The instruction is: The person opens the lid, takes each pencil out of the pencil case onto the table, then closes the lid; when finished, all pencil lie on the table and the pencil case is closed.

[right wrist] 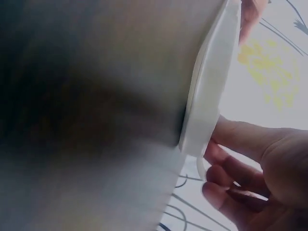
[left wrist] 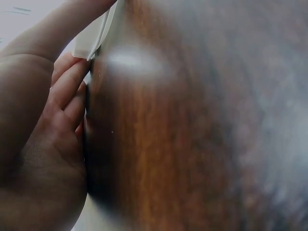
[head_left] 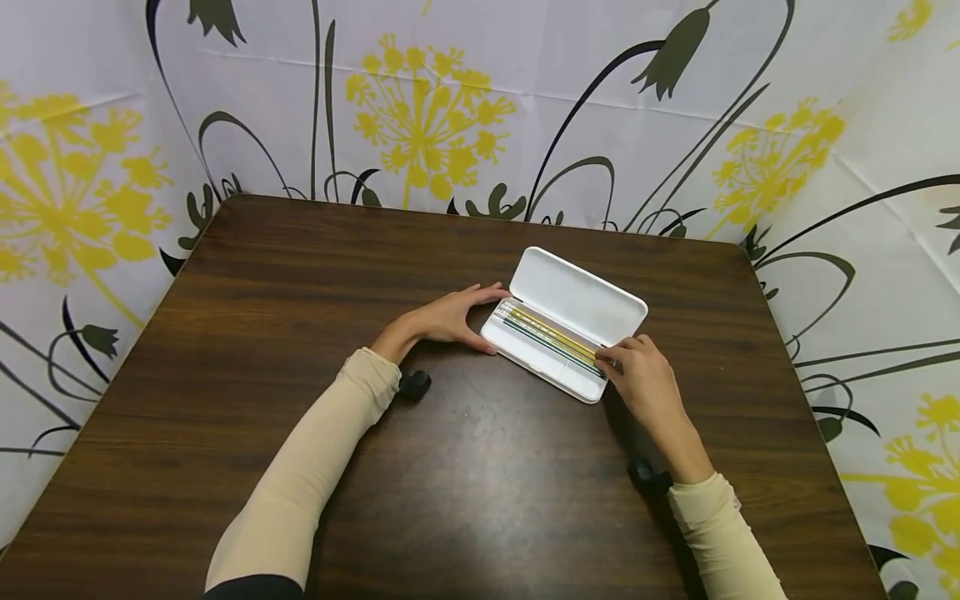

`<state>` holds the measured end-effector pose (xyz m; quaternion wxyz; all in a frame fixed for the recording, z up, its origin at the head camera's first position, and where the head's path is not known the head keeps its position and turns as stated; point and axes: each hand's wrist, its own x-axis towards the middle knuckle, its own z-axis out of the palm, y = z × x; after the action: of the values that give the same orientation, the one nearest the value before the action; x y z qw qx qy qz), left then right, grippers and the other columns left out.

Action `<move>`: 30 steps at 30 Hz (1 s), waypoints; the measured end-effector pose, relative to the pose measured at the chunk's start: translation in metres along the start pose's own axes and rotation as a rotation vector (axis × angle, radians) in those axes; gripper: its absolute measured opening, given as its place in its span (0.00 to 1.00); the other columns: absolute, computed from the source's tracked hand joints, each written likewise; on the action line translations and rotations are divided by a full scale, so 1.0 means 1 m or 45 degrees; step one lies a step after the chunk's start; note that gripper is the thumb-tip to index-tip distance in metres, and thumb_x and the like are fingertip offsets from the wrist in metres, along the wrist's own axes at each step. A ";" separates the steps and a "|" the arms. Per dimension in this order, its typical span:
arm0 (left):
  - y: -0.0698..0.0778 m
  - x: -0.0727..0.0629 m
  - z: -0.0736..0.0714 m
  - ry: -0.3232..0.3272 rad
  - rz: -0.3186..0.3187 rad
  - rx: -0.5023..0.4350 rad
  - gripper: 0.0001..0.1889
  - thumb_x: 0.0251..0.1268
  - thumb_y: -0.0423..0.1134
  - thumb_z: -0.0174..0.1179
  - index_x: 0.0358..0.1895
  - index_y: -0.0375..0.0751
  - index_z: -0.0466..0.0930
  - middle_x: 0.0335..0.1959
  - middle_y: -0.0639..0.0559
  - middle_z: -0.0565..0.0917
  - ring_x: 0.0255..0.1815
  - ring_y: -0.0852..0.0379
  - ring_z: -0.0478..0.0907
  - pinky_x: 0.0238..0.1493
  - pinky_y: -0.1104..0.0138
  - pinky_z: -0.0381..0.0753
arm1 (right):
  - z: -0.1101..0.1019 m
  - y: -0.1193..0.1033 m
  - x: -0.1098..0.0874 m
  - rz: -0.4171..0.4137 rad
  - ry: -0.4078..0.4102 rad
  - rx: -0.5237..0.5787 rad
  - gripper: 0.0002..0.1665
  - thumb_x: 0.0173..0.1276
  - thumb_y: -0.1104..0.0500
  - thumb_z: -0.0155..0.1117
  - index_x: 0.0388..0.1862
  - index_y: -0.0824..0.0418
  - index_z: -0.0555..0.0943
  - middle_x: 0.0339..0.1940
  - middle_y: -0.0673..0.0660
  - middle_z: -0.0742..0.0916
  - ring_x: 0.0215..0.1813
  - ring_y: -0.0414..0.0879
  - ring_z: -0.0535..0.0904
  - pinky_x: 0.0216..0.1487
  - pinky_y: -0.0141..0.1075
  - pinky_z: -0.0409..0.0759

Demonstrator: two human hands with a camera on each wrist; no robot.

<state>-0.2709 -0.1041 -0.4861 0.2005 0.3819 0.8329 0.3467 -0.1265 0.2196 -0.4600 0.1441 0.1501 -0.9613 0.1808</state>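
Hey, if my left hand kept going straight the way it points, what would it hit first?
Most likely the left end of the open white case. Your left hand has its thumb and fingers around that end, though any remaining gap is hard to judge.

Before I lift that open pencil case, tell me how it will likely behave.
The white pencil case looks thin-walled and straight-edged, so probably stiff and light. Its lid is open and may swing. The pencils lie side by side, so they could slide if it tilts.

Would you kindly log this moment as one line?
case: open; pencils: inside; left hand: touching case; right hand: fingers at pencils
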 end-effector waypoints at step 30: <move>0.000 -0.001 0.000 0.011 -0.022 -0.027 0.50 0.47 0.55 0.77 0.75 0.58 0.59 0.79 0.51 0.49 0.78 0.44 0.38 0.75 0.49 0.44 | -0.001 0.032 -0.004 0.312 -0.038 0.824 0.09 0.57 0.65 0.76 0.38 0.64 0.89 0.34 0.58 0.89 0.34 0.49 0.84 0.31 0.24 0.79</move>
<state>-0.2702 -0.1048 -0.4864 0.2038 0.3711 0.8334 0.3553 -0.1333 0.2498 -0.4706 0.0523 0.0739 -0.8669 0.4901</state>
